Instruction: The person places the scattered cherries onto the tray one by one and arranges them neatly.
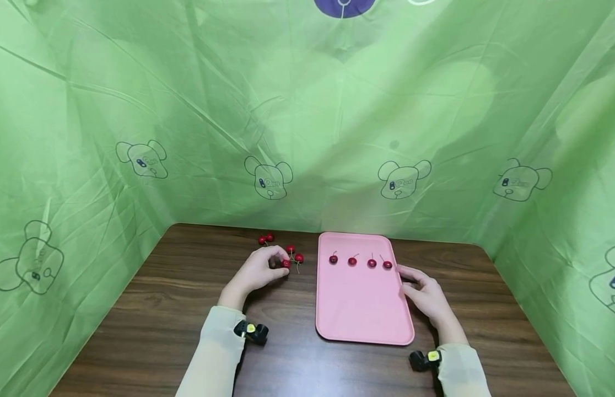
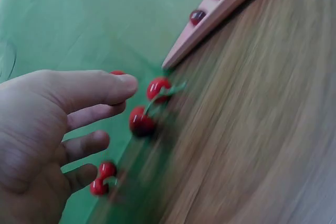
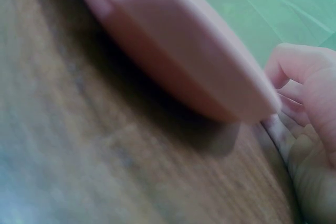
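On the left side, my left hand [image 1: 260,268] has its thumb and index fingertip around a red cherry [image 1: 286,263]. In the left wrist view the thumb partly hides that cherry [image 2: 118,72], while the other fingers are spread. Just beyond lie two more red cherries, one [image 1: 290,249] above the other [image 1: 299,258], with green stems. A pink tray [image 1: 364,309] carries a row of several dark red cherries near its far end. At the tray's right rim, my right hand [image 1: 426,295] rests its fingertips and thumb against the edge.
Farther back on the left, another pair of cherries [image 1: 265,239] lies near the far edge of the brown wooden table [image 1: 282,358]. Green fabric [image 1: 337,121] with printed mouse faces hangs behind and on both sides.
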### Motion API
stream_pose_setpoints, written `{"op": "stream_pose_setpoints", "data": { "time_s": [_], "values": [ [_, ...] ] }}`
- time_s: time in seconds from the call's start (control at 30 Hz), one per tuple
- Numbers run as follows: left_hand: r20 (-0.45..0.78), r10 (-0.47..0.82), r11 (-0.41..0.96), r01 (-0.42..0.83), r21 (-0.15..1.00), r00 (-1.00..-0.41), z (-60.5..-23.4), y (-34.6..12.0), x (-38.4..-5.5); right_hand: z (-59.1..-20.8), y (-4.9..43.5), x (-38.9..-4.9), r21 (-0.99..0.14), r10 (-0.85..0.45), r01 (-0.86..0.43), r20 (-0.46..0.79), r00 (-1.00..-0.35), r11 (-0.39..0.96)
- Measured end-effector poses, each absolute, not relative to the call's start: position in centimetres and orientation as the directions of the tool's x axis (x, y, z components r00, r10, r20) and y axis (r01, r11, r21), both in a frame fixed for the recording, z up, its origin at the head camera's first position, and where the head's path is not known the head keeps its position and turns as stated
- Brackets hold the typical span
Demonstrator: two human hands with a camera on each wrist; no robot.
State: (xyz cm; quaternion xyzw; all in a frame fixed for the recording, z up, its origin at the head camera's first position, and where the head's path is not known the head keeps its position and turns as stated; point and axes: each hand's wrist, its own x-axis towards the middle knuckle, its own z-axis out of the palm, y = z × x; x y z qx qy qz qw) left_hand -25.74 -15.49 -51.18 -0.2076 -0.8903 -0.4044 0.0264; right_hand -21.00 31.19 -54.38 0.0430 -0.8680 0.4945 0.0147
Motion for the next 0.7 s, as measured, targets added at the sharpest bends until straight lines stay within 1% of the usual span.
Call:
{"op": "stream_pose_setpoints", "data": {
  "time_s": [0.33,0.43,0.6,0.7],
  "values": [
    [0.337,0.362,0.613,0.494,0.617,-0.869,-48.8,-10.1,-25.8,-53.6,30.5,-20.8,-0.867,-0.073,-0.085,0.056,-0.996,0.491],
    [0.35,0.375,0.632,0.513,0.581,-0.858,-47.9,-8.4,-26.0,-53.6,30.5,-20.7,-0.869,-0.073,-0.091,0.063,-0.995,0.486],
    [0.361,0.412,0.65,0.548,0.526,-0.837,-46.7,-5.3,-26.4,-51.6,29.8,-19.6,-0.867,-0.083,-0.098,0.065,-0.994,0.489],
    [0.35,0.44,0.644,0.562,0.519,-0.827,-46.3,-3.2,-26.6,-50.6,29.5,-19.1,-0.865,-0.086,-0.097,0.062,-0.994,0.491]
  ]
}}
